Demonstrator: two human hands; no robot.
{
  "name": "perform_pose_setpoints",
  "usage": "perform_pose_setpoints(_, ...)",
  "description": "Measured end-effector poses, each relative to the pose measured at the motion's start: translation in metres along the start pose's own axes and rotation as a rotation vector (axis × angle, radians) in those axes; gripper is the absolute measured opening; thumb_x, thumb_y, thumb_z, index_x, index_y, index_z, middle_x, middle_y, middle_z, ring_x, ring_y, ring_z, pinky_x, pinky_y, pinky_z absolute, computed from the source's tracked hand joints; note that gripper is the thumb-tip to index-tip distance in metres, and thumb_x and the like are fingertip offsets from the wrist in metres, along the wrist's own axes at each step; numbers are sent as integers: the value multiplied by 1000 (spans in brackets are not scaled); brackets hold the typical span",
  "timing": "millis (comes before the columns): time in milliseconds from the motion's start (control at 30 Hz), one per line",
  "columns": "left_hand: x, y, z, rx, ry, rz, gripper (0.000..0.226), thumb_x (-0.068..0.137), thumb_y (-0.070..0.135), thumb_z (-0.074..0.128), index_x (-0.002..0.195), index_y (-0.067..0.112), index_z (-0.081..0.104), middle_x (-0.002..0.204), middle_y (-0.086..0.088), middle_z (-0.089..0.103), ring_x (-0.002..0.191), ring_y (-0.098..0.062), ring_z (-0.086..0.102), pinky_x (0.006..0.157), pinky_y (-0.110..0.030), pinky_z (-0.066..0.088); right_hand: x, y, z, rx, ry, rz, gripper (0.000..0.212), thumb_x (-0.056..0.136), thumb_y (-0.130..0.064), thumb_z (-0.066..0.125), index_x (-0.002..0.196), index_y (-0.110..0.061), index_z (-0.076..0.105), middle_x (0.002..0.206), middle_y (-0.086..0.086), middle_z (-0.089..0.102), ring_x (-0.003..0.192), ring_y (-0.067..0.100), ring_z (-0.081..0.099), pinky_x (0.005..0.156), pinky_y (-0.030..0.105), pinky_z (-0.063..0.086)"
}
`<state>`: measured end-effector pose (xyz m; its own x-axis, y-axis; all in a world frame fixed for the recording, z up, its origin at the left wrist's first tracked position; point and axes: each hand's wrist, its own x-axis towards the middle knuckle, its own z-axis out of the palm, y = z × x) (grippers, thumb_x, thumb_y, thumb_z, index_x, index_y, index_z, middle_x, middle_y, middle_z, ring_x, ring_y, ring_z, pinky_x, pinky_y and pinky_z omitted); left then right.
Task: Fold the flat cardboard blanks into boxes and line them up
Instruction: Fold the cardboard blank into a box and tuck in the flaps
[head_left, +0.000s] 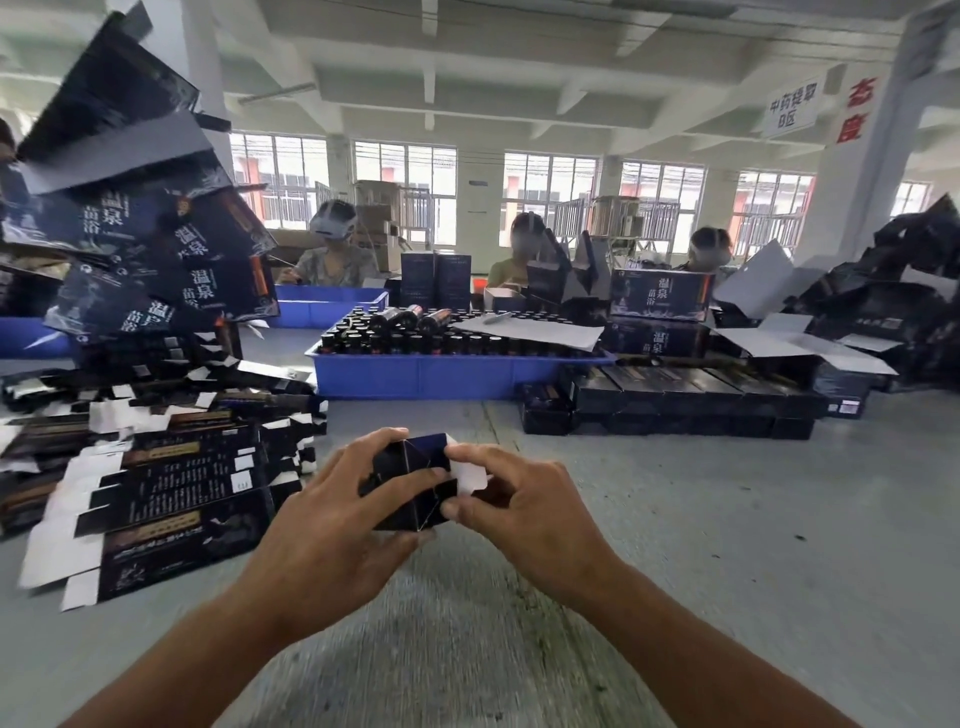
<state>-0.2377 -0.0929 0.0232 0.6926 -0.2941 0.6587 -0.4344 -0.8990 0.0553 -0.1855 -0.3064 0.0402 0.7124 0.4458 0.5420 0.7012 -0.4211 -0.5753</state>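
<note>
Dark box (415, 480), just right of the flat blank stack (156, 483), is gripped by left hand (332, 512) and right hand (524, 506) close together; white end tab (470, 475), seemingly untucked, is best pressed in squarely.

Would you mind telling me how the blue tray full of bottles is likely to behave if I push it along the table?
The blue tray is probably heavy, being packed with bottles. It should slide rather than tip, sitting low and wide. The loose bottles lying on top may roll.
</note>
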Motion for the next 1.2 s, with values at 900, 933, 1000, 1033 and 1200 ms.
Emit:
perform_pose_setpoints(900,1,6,-2,41,44,-28,50,87,47,64,134,33,56,148,-11,45,116,-34,62,78,-51,61,2,-2,0,317,4,97,49,96,-2,55,125,-41,58,115,-10,71,90,4,70,70,21,57)
perform_pose_setpoints(933,0,6,-2,35,46,-19,51,87,47,64,135,34,54,148,-11,45,117,-33,61,78,-50,61,2,-3,0,341,12,104,42,99,-7,55,122,-42,59,111,-11,72,91,4,70,70,20,56)
perform_pose_setpoints(1000,0,7,-1,20,51,-6,53,87,45,67,136,35,50,149,-10,44,119,-32,60,78,-50,61,3,-2,0,375,25,121,28,100,-21,59,120,-40,61,104,-13,74,89,3,71,68,19,55)
perform_pose_setpoints(1033,0,8,0,15,60,-3,56,87,46,67,137,35,47,149,-9,44,119,-31,60,78,-49,61,3,-2,1,389,29,135,25,99,-25,62,120,-38,62,101,-15,74,89,3,71,67,19,55)
perform_pose_setpoints(1200,-1,12,3,-58,112,-69,85,82,55,66,152,27,26,149,3,41,129,-22,52,93,-38,54,4,-1,2,400,41,173,21,93,-30,70,114,-30,69,98,-19,74,86,4,72,67,19,56)
